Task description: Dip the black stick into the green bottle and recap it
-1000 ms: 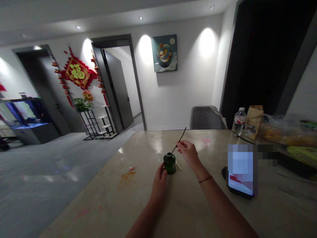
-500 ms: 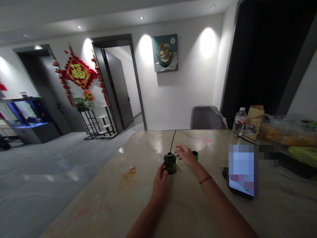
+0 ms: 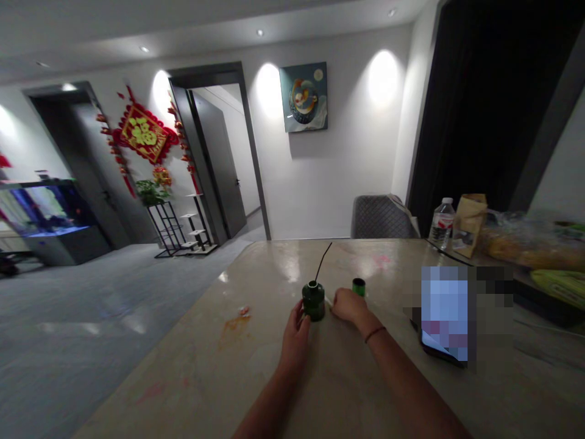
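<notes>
The left hand (image 3: 296, 339) sits at lower centre with its fingers curled around the near left side of a dark green bottle (image 3: 313, 303), gripping it against the table (image 3: 274, 268). The right hand (image 3: 350, 306) lies just to the right of the bottle, low on the tabletop, its fingers folded under and its knuckles uppermost. It pinches nothing that shows, and whether its fingertips touch the glass is hard to tell. A thin dark stick (image 3: 322, 263) stands in the bottle's mouth with no hand on it, leaning up and to the right. A small green cylinder (image 3: 359, 287) stands upright beyond the right hand, well clear of the bottle. A thin cord bracelet (image 3: 375, 334) circles the right wrist. Further right lies a phone (image 3: 439, 352), its screen blurred out. An orange stain (image 3: 233, 329) and a small scrap (image 3: 244, 310) mark the table left of the bottle. At the far right edge stand a plastic water bottle (image 3: 442, 224), a paper bag (image 3: 470, 224) and a plastic bag of food (image 3: 525, 244), with a grey quilted chair (image 3: 381, 217) beyond the table. A red and gold hanging (image 3: 142, 133) decorates the wall at upper left.
</notes>
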Available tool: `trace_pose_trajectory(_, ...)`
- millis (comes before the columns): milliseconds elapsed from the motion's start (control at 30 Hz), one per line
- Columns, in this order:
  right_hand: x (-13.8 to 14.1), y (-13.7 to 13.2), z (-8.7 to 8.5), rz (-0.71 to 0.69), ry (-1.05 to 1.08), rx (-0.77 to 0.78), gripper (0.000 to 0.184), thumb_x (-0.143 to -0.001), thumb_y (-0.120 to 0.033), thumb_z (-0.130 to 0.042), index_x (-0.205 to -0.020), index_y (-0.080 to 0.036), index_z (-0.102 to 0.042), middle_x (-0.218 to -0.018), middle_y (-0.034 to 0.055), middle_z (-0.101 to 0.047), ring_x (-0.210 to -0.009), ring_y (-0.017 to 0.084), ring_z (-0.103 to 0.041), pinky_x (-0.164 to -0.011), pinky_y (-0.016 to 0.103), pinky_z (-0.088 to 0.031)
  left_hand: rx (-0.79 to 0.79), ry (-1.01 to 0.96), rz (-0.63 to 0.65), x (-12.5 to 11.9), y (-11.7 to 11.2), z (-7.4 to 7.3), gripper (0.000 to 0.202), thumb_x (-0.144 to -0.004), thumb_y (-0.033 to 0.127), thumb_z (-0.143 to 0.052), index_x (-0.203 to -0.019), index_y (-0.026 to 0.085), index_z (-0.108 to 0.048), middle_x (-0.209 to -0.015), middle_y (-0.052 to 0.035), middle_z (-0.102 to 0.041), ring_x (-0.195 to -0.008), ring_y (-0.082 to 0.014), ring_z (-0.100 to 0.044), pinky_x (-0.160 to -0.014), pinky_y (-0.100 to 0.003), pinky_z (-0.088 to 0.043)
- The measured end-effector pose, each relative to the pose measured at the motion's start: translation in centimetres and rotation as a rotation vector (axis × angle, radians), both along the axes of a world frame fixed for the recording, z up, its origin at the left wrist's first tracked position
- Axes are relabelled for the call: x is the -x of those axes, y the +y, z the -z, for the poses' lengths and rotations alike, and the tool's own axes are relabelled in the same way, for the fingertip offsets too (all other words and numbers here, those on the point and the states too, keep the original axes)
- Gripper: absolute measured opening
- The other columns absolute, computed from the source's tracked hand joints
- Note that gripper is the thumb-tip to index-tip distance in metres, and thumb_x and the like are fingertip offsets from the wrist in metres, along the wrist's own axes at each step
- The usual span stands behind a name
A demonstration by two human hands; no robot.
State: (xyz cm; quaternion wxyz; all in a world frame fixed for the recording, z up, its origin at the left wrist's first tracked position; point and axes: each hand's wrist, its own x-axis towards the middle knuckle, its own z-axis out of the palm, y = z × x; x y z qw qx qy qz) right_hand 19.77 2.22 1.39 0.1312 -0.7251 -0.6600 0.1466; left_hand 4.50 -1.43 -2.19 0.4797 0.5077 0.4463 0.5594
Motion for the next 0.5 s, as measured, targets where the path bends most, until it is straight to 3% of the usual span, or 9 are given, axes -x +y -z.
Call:
trace_pose_trajectory(167,-0.3,-0.3,-1.2,0.075,0.033,-0.055,0.024,-0.065,-0.027,-0.054,-0.083,-0.013,-0.064,-0.089,0.0150,-0.066,-0.084,0.026,-0.062,-0.061,0.028,-0.042,-0.010,0.000,0.010,0.0,0.1,0.1,0.046,-0.070,0.029,-0.054,-0.114,0.016,-0.049,-0.119,-0.0114,-0.054,-0.111,-0.0218,-0.049,-0.094,-0.033,-0.038)
trace_pose_trajectory(333,-1.2,-0.1,-2.9,0.091,0.177,-0.288,0.015,-0.068,-0.023,-0.050,-0.075,-0.017,-0.063,-0.079,0.0072,-0.067,-0.075,0.018,-0.061,-0.061,0.024,-0.040,-0.038,0.013,-0.010,-0.1,0.1,0.0,0.044,-0.069,0.026,-0.054,-0.112,0.016,-0.048,-0.118,-0.0120,-0.055,-0.111,-0.0219,-0.050,-0.095,-0.035,-0.037)
trace_pose_trajectory(500,-1.9,0.4,-3.9,0.063,0.354,-0.456,0.017,-0.072,-0.028,-0.050,-0.076,-0.018,-0.063,-0.075,0.0045,-0.067,-0.067,0.013,-0.060,-0.061,0.021,-0.040,-0.045,0.019,-0.015,-0.2,0.0,-0.2,0.044,-0.069,0.025,-0.053,-0.112,0.017,-0.047,-0.119,-0.0117,-0.054,-0.111,-0.0217,-0.049,-0.095,-0.036,-0.036)
